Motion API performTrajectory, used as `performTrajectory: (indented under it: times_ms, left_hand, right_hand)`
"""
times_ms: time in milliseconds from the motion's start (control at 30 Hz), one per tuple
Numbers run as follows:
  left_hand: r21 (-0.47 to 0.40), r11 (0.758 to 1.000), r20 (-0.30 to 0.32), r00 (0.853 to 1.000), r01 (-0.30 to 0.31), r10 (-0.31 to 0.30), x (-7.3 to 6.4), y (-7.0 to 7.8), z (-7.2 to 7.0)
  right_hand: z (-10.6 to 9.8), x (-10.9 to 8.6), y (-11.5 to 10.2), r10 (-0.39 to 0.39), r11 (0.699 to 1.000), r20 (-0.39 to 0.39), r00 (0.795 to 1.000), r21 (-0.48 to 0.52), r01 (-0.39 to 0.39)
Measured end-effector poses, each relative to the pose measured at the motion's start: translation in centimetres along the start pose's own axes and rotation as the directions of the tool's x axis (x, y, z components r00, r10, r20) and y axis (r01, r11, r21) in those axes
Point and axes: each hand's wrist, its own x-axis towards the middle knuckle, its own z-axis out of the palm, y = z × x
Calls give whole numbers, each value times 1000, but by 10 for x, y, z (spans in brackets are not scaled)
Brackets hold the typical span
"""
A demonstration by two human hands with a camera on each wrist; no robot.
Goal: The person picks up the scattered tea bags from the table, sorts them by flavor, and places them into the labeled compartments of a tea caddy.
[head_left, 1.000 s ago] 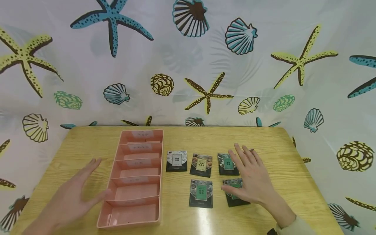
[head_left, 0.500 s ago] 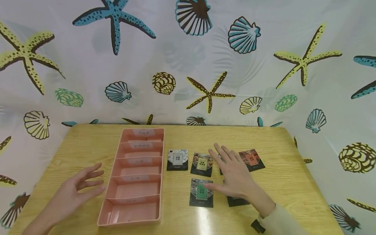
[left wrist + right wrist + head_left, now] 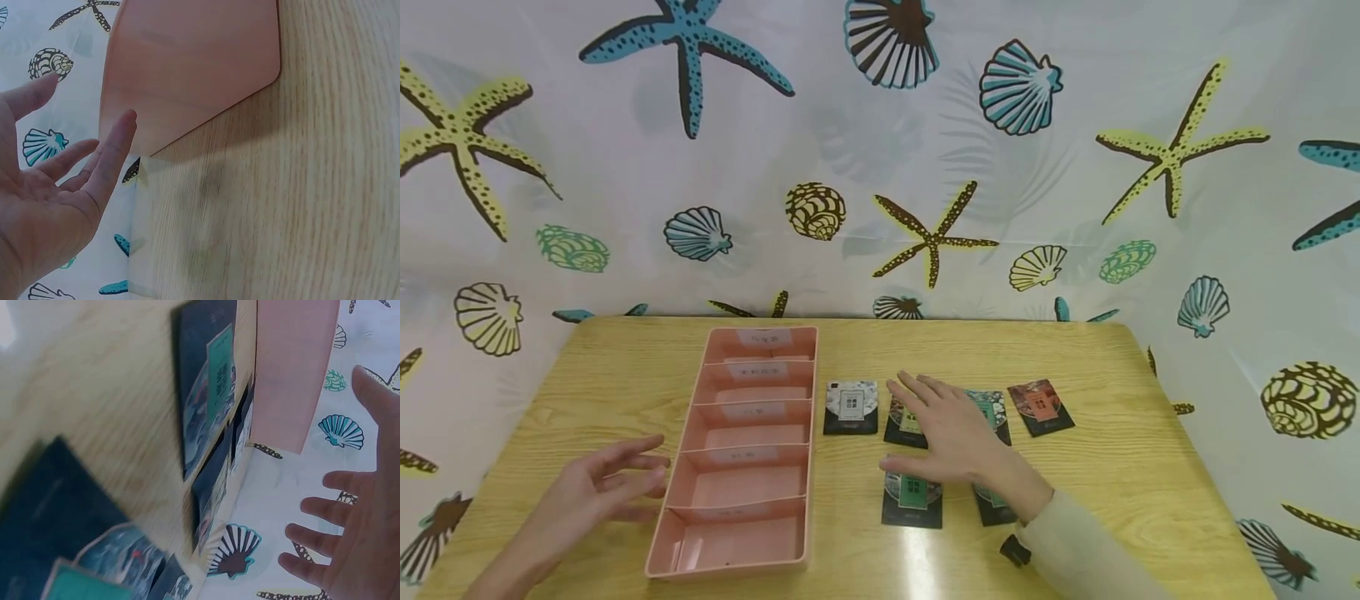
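While passing leftward with the right hand (image 3: 951, 437), spread and holding nothing, now hovers above the yellow-labelled packet (image 3: 907, 423) and near-left green-labelled packet (image 3: 912, 505), having uncovered the red-labelled packet (image 3: 1041, 407) at far right, evidently leaving all on the table (image 3: 1127, 475); brings the left hand (image 3: 593, 493), relaxed and gripping nothing, just left of the pink box (image 3: 748, 537), with no packet showing in its five compartments
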Motion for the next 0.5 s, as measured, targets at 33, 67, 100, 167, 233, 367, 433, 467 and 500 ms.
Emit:
performTrajectory:
  times_ms: [33, 67, 100, 167, 233, 367, 433, 467, 500]
  left_hand:
    - [0, 1000, 3, 1000, 1, -1, 0, 0, 0]
    - [-1, 1000, 8, 1000, 6, -6, 0, -1, 0]
    - [-8, 1000, 17, 1000, 4, -4, 0, -2, 0]
    - [-19, 1000, 36, 999, 12, -11, 0, -3, 0]
    - [-27, 999, 56, 998, 23, -22, 0, -4, 1]
    - [-40, 999, 72, 997, 29, -26, 1, -8, 4]
    - [-48, 999, 74, 997, 12, -9, 1, -10, 6]
    - [-52, 999, 72, 997, -1, 5, 1, -11, 7]
    - [-61, 998, 68, 998, -14, 18, 1, -13, 8]
  right_hand:
    - [1, 4, -2, -10, 1000, 13, 1000, -2, 10]
    - [2, 7, -3, -20, 1000, 24, 1000, -1, 20]
    - [3, 10, -4, -29, 1000, 33, 999, 3, 29]
    - [4, 17, -7, -44, 999, 55, 998, 6, 44]
    - [5, 24, -9, -50, 999, 81, 995, 12, 49]
    - [7, 38, -10, -44, 999, 124, 991, 23, 41]
    - [7, 44, -10, -33, 999, 139, 990, 41, 28]
    - [8, 46, -10, -31, 998, 146, 989, 50, 24]
    - [8, 49, -9, -30, 998, 154, 988, 63, 21]
